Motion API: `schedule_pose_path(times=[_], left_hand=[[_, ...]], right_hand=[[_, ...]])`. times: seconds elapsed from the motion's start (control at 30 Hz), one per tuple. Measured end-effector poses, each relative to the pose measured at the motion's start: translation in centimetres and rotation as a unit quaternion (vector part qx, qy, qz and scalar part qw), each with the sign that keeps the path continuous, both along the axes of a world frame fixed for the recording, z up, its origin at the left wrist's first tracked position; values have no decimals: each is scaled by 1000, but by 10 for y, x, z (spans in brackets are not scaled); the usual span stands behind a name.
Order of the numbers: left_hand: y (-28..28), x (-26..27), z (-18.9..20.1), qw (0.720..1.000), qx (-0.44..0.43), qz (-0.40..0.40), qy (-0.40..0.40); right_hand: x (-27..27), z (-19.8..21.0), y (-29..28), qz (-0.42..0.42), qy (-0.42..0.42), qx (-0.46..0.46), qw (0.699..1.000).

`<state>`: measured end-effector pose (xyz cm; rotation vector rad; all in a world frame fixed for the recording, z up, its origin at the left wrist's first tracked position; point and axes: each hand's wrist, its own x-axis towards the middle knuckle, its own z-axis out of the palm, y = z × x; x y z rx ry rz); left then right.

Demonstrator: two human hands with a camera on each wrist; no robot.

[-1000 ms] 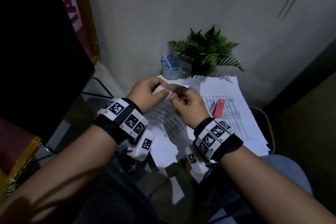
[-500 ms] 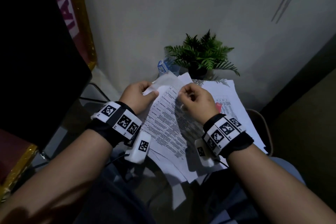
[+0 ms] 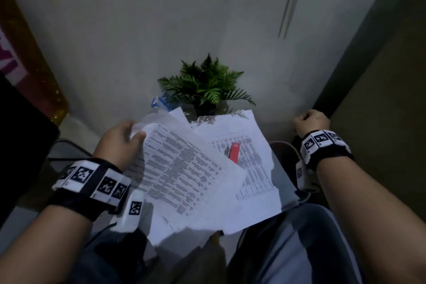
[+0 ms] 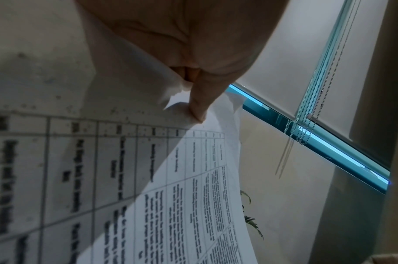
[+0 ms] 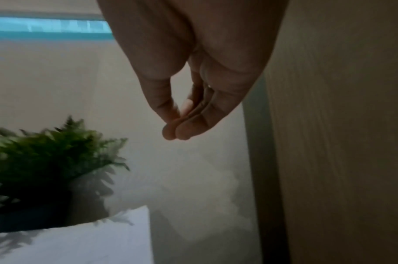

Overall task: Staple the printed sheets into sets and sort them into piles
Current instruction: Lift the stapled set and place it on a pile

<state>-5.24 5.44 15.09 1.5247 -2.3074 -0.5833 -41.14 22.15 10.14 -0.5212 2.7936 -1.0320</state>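
Note:
My left hand pinches the top left corner of a set of printed sheets and holds it tilted above the small table. In the left wrist view the left hand has its thumb pressed on that crumpled corner of the printed sheets. A red stapler lies on the pile of printed pages beneath, partly covered by the held set. My right hand is off to the right beside the wall, curled into a fist. In the right wrist view the right hand has thumb and fingertips pressed together, with nothing visible between them.
A potted fern stands at the back of the table against the wall, with a blue mesh cup to its left. A pen lies next to the stapler. The table's right edge meets a chair back. My knees sit below the table.
My right hand has let go of the sheets and swung far right toward the wall. The left hand alone now holds the set, lifted a little and tilted.

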Motion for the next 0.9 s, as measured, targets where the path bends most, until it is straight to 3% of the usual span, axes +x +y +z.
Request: schedule_pose_path(times=[0.1, 0.23, 0.37, 0.53, 0.63, 0.7, 0.8, 0.83, 0.9], left_hand=[[-2, -4, 1, 1000, -6, 16, 20], [-2, -6, 2, 999, -8, 14, 44], [1, -4, 9, 998, -19, 0, 51], [8, 5, 27, 992, -69, -74, 77], [16, 12, 47, 978, -120, -136, 100], [22, 15, 59, 969, -124, -180, 118], [27, 23, 68, 954, -130, -216, 160], [27, 30, 70, 954, -142, -190, 185], [21, 48, 64, 948, -208, -57, 233]], right_hand=[[-18, -6, 3, -10, 14, 32, 999], [-24, -9, 6, -4, -39, 32, 999], [15, -1, -5, 95, -21, -45, 994], [109, 27, -32, 352, -84, -95, 928], [155, 51, -47, 426, -176, -131, 878], [174, 60, -55, 434, -227, -160, 857], [190, 66, -57, 409, -184, -178, 876], [192, 66, -56, 388, -168, -194, 885], [192, 67, -52, 340, -188, -257, 885]])
